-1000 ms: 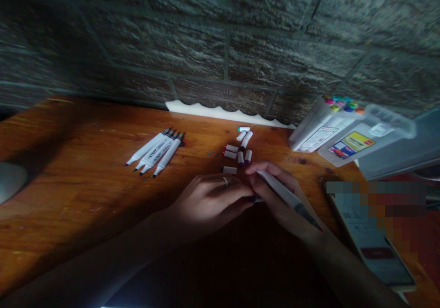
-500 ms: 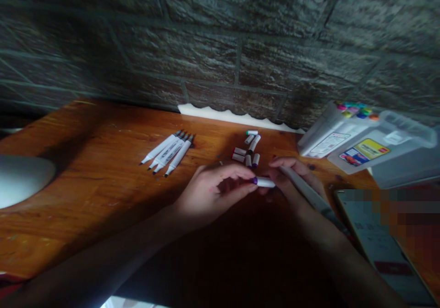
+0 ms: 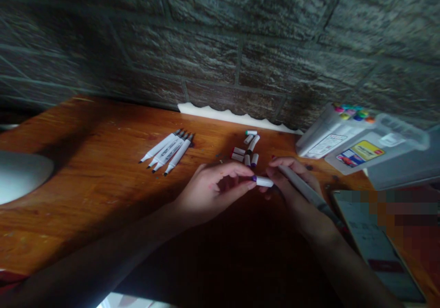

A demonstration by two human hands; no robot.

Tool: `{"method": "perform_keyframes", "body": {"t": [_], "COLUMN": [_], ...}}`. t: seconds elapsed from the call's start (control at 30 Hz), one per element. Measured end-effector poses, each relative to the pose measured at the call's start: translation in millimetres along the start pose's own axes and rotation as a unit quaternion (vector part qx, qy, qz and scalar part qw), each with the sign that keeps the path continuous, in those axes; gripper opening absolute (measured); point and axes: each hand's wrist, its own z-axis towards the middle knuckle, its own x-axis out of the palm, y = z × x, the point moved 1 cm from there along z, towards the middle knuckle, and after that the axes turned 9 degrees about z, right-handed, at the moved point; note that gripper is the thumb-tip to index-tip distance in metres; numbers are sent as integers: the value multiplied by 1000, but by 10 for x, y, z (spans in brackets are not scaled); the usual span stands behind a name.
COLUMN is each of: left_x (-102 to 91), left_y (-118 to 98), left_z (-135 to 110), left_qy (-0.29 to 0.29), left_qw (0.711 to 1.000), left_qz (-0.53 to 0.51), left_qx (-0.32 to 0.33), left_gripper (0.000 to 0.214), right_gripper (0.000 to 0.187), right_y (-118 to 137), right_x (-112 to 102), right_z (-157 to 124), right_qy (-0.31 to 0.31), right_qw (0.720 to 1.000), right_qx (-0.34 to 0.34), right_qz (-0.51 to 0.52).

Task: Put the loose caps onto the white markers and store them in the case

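On a wooden desk (image 3: 85, 207), four white markers (image 3: 167, 152) lie side by side, left of a cluster of small caps (image 3: 245, 150). The left hand (image 3: 216, 191) pinches a purple-ended white cap (image 3: 263, 181) firmly between fingertips and thumb, level and just beside the right hand (image 3: 292, 189), whose curled fingers steady a long marker barrel (image 3: 305, 193).

Glossy wood desk (image 3: 85, 198) — smooth plastic marker cap (image 3: 264, 182), rough stone-look wall (image 3: 206, 56)
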Motion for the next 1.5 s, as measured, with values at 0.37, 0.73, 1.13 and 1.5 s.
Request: {"method": "perform_keyframes", "body": {"t": [0.37,0.73,1.13,1.5], "left_x": [-10,8,18,-40], "left_y": [-14,5,40,-20], "left_z": [8,2,31,50], "left_qy": [16,8,-13,16], "left_qw": [999,997,995,996], "left_qz": [-48,-76,-83,-40], "left_qx": [0,-20,-56,-75], "left_gripper": [16,17,8,30], "right_gripper": [11,18,15,17], "right_y": [4,12,48,3], "right_x": [18,39,45,49], "right_z": [-1,-25,-17,-13], "right_qy": [1,-13,-35,-20], "right_qw": [999,1000,998,999], "right_qx": [-3,2,-45,-35], "right_qz": [33,12,4,7]}}
